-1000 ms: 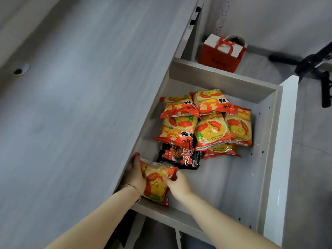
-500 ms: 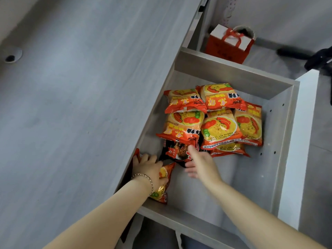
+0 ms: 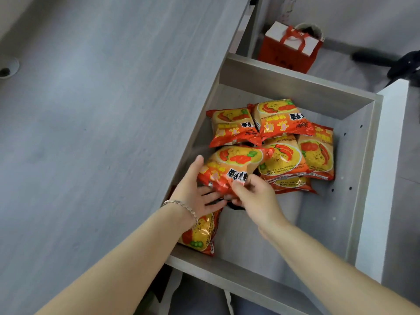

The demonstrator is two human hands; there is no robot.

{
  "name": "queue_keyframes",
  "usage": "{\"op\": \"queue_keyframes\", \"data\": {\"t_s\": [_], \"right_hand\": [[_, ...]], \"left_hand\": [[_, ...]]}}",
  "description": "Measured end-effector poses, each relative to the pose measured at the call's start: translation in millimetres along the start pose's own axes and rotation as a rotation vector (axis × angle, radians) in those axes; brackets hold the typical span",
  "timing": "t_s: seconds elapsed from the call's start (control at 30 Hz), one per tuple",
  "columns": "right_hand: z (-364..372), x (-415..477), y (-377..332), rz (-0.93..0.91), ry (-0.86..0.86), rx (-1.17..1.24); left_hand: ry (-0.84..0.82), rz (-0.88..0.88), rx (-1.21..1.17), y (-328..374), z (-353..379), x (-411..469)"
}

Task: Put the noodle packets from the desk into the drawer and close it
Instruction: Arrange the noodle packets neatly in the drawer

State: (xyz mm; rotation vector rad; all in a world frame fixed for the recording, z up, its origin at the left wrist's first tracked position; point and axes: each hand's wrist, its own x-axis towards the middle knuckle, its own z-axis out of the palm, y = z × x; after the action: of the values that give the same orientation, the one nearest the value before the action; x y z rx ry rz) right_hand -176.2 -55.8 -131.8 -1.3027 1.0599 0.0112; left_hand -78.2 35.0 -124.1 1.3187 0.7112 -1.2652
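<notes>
Drawer (image 3: 295, 85) pulled out from the grey desk (image 3: 102, 133), both hands inside it. Left hand (image 3: 193, 192) fingers spread, cupping the near-left edge of an orange-red noodle packet (image 3: 234, 164); right hand (image 3: 254, 196) pinches the same packet's near edge with thumb and fingertips — so both hands grip one packet, held tilted above the drawer floor. Beneath the hands a dark packet (image 3: 236, 206) barely shows, mostly hidden. Another packet (image 3: 200, 235) stands on edge against the drawer's desk-side wall, near the front corner, partly under the left wrist, which wears a thin bracelet (image 3: 181, 206). Toward the drawer's back: two packets side by side (image 3: 229, 126) and (image 3: 281, 119), the second overlapping packets below it (image 3: 284, 158) and (image 3: 318, 151), one more flattened underneath (image 3: 293, 184). Print reads "KUAISHMIA..." in Latin letters on the middle packets, partly cut off; large Chinese characters appear upside down from here, not legible to me. Pictures of red chillies and yellow noodles on each. Beyond the drawer's back wall, on the floor — a red gift bag (image 3: 288, 48) with white top and red ribbon handle.
</notes>
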Motion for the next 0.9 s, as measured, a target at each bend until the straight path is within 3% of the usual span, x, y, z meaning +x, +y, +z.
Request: {"op": "queue_keyframes", "data": {"t_s": [0.13, 0.17, 0.27, 0.3, 0.4, 0.5, 0.6, 0.73, 0.8, 0.9], "right_hand": [[-16, -22, 13, -0.091, -0.172, -0.104], [-22, -24, 17, -0.089, -0.114, -0.081], [-46, -17, 29, -0.032, 0.267, 0.082], [-53, -13, 30, 0.002, 0.29, 0.11], [-62, 3, 35, 0.146, 0.02, 0.137], [-53, 5, 40, 0.163, -0.162, 0.078], [-30, -1, 56, 0.201, -0.203, 0.015], [13, -10, 80, 0.261, -0.286, 0.004], [28, -11, 87, 0.224, -0.288, -0.091], [35, -5, 88, 0.171, -0.219, -0.204]], "left_hand": [[0.108, 0.081, 0.091, -11, 5, -3], [0.139, 0.138, 0.166, -15, 4, -3], [0.195, 0.371, 0.528, -13, -1, -7], [0.186, 0.438, 0.632, -10, -2, -10], [0.113, 0.492, 0.831, 1, -2, -15], [0.118, 0.385, 1.024, 2, -1, -14], [0.328, 0.312, 1.338, -9, -5, -9], [0.578, 0.338, 1.925, -31, -18, -2], [0.544, 0.321, 2.037, -37, -23, -3], [0.347, 0.574, 2.043, -34, -28, 1]]}}
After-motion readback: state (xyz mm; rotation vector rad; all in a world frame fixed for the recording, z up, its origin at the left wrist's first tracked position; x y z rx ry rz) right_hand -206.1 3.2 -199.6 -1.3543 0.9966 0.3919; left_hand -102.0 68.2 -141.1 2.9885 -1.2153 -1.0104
